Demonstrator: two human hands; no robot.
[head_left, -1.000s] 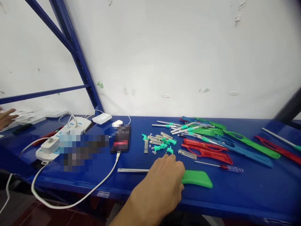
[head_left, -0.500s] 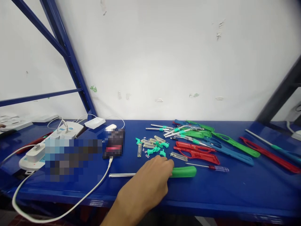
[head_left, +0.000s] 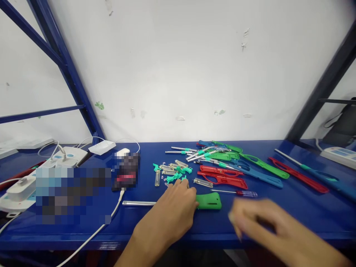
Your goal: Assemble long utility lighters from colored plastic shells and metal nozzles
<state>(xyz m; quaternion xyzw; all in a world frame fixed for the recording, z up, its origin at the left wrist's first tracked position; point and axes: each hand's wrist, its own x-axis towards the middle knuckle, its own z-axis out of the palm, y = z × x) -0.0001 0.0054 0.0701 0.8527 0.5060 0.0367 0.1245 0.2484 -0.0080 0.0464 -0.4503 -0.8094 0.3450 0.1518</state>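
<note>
Near the front edge of the surface, left of the screwdriver, lies the lighter, roughly level, metal tube pointing left, green handle end to the right. Left hand rests over its middle from above, fingers closed around it; the grasp covers that stretch, with tube and handle end showing on either side. Right hand is at lower right, blurred by motion, near the handle end but apart from it. Thumb and forefinger bend toward each other with a gap inside the bend; whether the tips meet or pinch anything, cannot tell.

Beyond the left hand: a loose cluster of clear tanks and teal bits; one tank lies to the right, below the red shells. Farther back, tubes cross one another. Blue shell and green shell slant down to the right behind the screwdriver.

At left, partly pixelated: phone, white cable at its near end; beyond it, power strip.
</note>
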